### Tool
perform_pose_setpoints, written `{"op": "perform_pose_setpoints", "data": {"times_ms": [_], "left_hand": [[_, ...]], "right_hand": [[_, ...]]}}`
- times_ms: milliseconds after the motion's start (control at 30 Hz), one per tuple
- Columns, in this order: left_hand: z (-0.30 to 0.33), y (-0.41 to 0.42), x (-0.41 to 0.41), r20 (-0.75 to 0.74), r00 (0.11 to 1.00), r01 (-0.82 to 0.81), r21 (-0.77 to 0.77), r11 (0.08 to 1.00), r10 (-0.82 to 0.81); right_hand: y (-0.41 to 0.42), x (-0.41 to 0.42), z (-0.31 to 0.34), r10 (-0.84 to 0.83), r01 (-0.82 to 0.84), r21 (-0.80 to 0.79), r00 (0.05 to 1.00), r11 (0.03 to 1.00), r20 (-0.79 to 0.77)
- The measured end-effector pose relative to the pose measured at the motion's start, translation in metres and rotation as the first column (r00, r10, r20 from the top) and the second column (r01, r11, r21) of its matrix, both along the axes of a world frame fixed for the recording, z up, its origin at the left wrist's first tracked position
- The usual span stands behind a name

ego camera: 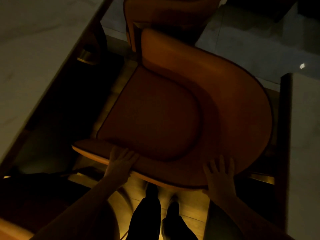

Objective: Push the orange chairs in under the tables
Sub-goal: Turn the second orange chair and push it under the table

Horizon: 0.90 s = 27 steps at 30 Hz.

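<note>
Both hands lie apart, fingers extended, on the orange chair [173, 110] backrest rim: left hand [121, 159], right hand [219, 174]; pale tabletop [34, 49] at left

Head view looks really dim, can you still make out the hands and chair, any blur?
Head view: very dark, warm cast; orange chair readable, left hand and right hand dim but visible on its armrest and back rim; table edge slightly smeared; under-table area black.
</note>
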<state>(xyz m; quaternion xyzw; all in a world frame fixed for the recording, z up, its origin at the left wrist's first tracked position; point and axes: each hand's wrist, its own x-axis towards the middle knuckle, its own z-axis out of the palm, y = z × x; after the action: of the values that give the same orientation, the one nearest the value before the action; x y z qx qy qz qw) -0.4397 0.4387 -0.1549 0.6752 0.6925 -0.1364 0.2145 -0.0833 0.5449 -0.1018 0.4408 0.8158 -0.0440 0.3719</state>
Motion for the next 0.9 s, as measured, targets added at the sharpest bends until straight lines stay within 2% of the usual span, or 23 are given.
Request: {"op": "perform_pose_setpoints", "data": {"times_ms": [100, 167, 233, 367, 433, 500, 567, 667, 800, 900], "left_hand": [[0.007, 0.009, -0.006, -0.111, 0.987, -0.130, -0.112, 0.985, 0.118], [0.004, 0.011, -0.006, -0.156, 0.981, -0.138, -0.147, 0.980, 0.114], [-0.002, 0.012, -0.005, -0.127, 0.986, -0.128, -0.197, 0.972, 0.104], [-0.013, 0.025, 0.009, -0.083, 0.990, -0.122, -0.066, 0.990, 0.116], [-0.008, 0.043, 0.026, -0.065, 0.990, -0.132, -0.054, 0.990, 0.128], [-0.001, 0.063, 0.048, -0.048, 0.993, -0.115, -0.087, 0.990, 0.111], [0.000, 0.082, 0.062, -0.008, 0.999, -0.044, -0.093, 0.995, 0.043], [-0.004, 0.099, 0.055, 0.092, 0.994, 0.066, -0.099, 0.993, -0.057], [-0.006, 0.090, 0.034, 0.025, 1.000, 0.015, -0.073, 0.997, -0.013], [-0.001, 0.088, 0.036, -0.017, 1.000, 0.013, -0.067, 0.998, -0.015]], "right_hand": [[0.004, -0.001, -0.003, -0.035, 0.035, -0.006, 0.997, 0.999, -0.064], [0.008, 0.001, -0.002, -0.021, 0.017, -0.056, 0.997, 0.998, -0.071], [0.014, 0.006, -0.005, 0.026, -0.035, -0.112, 0.996, 0.993, -0.081], [0.046, 0.023, -0.009, 0.175, -0.187, -0.048, 0.968, 0.981, -0.181], [0.075, 0.036, -0.008, 0.196, -0.202, -0.028, 0.970, 0.979, -0.141], [0.105, 0.044, 0.004, 0.160, -0.160, -0.022, 0.987, 0.987, -0.034], [0.128, 0.049, 0.014, 0.146, -0.148, 0.033, 0.988, 0.988, 0.056], [0.135, 0.047, 0.011, 0.050, -0.055, 0.031, 0.990, 0.998, 0.135], [0.090, 0.015, -0.009, 0.010, -0.010, -0.056, 1.000, 0.998, 0.001], [0.054, -0.007, -0.023, -0.041, 0.045, 0.027, 0.993, 0.999, -0.113]]}}
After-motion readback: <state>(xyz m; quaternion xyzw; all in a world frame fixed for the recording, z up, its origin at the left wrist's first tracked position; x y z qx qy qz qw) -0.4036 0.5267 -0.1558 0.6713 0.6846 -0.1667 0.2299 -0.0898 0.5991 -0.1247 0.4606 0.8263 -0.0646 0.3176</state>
